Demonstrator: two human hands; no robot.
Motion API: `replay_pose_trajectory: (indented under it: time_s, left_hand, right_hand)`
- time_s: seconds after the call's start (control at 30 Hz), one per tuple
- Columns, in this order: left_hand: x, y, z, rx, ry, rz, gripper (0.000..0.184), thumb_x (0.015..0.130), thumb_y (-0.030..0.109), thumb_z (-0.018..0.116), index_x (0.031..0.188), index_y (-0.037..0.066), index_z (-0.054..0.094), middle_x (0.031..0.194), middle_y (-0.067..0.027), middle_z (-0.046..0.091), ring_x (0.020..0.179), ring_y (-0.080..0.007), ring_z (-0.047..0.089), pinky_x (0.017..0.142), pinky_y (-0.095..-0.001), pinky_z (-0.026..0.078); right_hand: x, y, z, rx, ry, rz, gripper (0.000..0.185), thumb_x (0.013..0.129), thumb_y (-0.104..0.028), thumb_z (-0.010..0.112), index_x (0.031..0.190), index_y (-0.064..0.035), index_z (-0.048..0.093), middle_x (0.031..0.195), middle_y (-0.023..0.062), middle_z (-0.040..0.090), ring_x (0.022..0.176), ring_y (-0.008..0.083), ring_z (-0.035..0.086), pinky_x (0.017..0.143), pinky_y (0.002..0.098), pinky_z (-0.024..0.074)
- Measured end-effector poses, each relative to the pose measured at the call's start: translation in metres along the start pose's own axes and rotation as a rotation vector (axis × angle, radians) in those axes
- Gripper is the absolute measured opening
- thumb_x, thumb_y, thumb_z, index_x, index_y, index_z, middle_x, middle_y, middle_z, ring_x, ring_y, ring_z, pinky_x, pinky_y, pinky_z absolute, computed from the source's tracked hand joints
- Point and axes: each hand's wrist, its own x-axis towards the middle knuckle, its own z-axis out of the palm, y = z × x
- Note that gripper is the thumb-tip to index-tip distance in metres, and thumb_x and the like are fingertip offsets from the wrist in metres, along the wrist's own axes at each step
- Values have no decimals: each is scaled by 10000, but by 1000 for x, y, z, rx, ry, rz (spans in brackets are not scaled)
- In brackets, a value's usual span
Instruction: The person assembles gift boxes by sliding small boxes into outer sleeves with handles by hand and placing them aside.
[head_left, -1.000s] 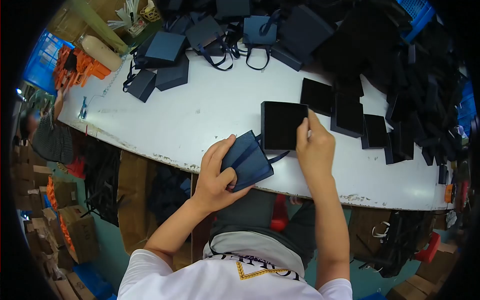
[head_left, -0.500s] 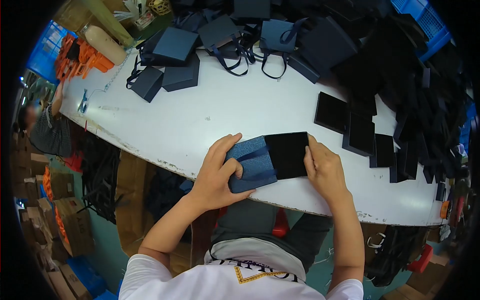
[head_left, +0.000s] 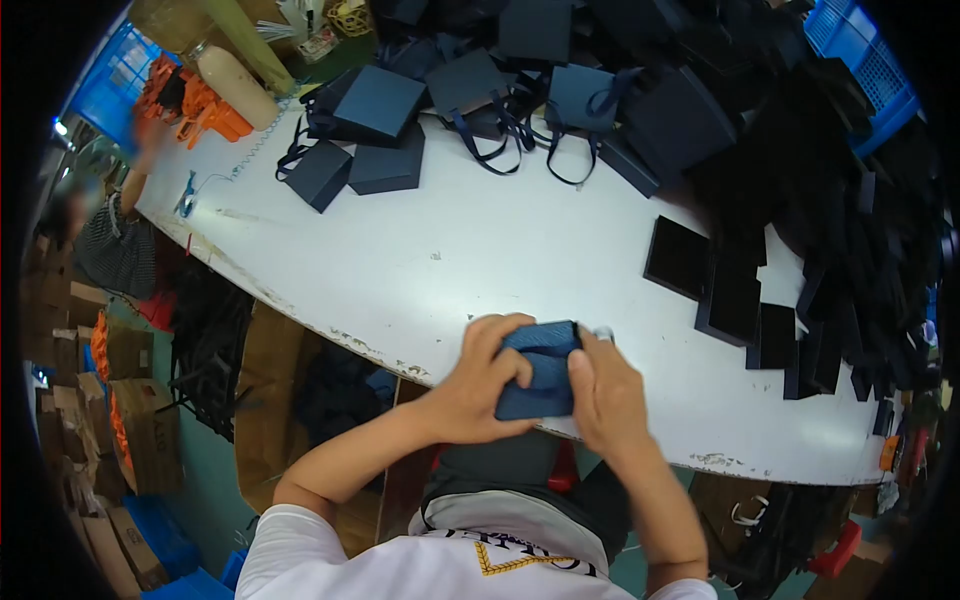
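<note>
A person in a white shirt holds a small blue packet (head_left: pixel 545 385) at the lower centre of the frame, over the near edge of a white table (head_left: pixel 400 255). The left hand (head_left: pixel 482 388) grasps its left side, a bent finger pressing on its face; the right hand (head_left: pixel 612 392) pinches its right edge. Fingers cover parts of the packet, so its ends are hard to make out. To the right, black boxes (head_left: pixel 730 300) lie in a row beside a large dark heap whose pieces blur together. Across the upper middle sit dark-blue boxes (head_left: pixel 380 103) and ribbon loops (head_left: pixel 487 160). At the upper left are a pale bottle (head_left: pixel 235 87), orange pieces (head_left: pixel 210 117) and a blue crate (head_left: pixel 112 90); another blue crate (head_left: pixel 870 75) fills the upper right. A co-worker's checked sleeve (head_left: pixel 115 250) shows at the left edge.
</note>
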Motion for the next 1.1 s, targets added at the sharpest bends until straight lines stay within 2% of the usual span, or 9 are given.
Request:
replay_pose_trajectory:
  time_s: [0.27, 0.37, 0.43, 0.5, 0.57, 0.6, 0.77, 1.03, 1.1]
  left_hand:
    - [-29, 10, 2, 24, 151, -66, 568, 661, 188, 909, 1030, 133, 480, 1466, -221, 378, 1325, -459, 349, 1107, -546, 303]
    - [-77, 17, -18, 93, 240, -167, 618, 633, 222, 933, 1055, 144, 487, 1433, -213, 438, 1304, -438, 416, 1096, -512, 330]
    - [-120, 32, -46, 253, 348, -299, 691, 606, 238, 949, 1095, 140, 470, 1439, -223, 440, 1287, -400, 445, 1080, -496, 355]
    - [-165, 45, -73, 405, 341, -518, 907, 605, 328, 949, 1324, 102, 445, 1539, -260, 359, 1417, -449, 352, 1169, -521, 273]
    - [-158, 61, -101, 554, 344, -593, 1045, 627, 374, 935, 1463, 70, 386, 1622, -282, 249, 1497, -457, 254, 1205, -541, 208]
    - [-141, 54, -115, 518, 356, -503, 1028, 655, 359, 922, 1486, 76, 387, 1636, -272, 239, 1509, -446, 247, 1208, -551, 202]
    - [34, -47, -154, 875, 277, 36, 765, 768, 107, 804, 1458, 118, 475, 1614, -167, 361, 1469, -376, 368, 1195, -549, 281]
    - [193, -140, -159, 1018, 76, 141, 680, 771, -16, 694, 1412, 170, 567, 1423, -118, 590, 1266, -312, 581, 1000, -429, 509]
    - [199, -129, -162, 942, 185, 212, 628, 751, -56, 659, 1337, 164, 612, 1208, -95, 712, 1044, -294, 687, 851, -346, 562]
  right_hand:
    - [4, -30, 10, 7, -109, -9, 380, 986, -212, 610, 1143, 133, 635, 922, 222, 670, 696, 385, 673, 572, 426, 534]
    - [2, -28, 20, 295, -230, -140, 327, 983, -193, 607, 1122, 98, 664, 948, 204, 687, 733, 362, 692, 589, 430, 541]
    - [2, -29, 17, 279, -25, -282, 275, 992, -150, 573, 1143, 49, 687, 959, 199, 704, 736, 336, 694, 617, 430, 546]
    - [3, -7, 9, 160, 184, -374, 269, 1008, -135, 546, 1161, 33, 690, 955, 187, 713, 697, 293, 682, 615, 397, 545]
    - [-5, 9, -5, 304, 150, -33, 279, 1029, -131, 517, 1163, 49, 683, 959, 179, 716, 659, 231, 650, 604, 351, 533]
    - [-9, 13, -11, 367, 137, 139, 285, 1040, -128, 503, 1164, 57, 679, 961, 175, 718, 639, 201, 633, 599, 328, 527]
    - [-17, 18, 2, 426, 88, 189, 320, 1076, -149, 468, 1183, 80, 665, 972, 154, 713, 612, 130, 573, 583, 265, 492]
    - [-13, 18, 2, 410, 118, 259, 307, 1076, -139, 481, 1158, 80, 679, 912, 136, 711, 604, 116, 566, 570, 255, 483]
    - [-14, 21, 1, 424, 102, 252, 308, 1076, -139, 478, 1149, 79, 684, 912, 137, 712, 601, 117, 566, 568, 255, 483]
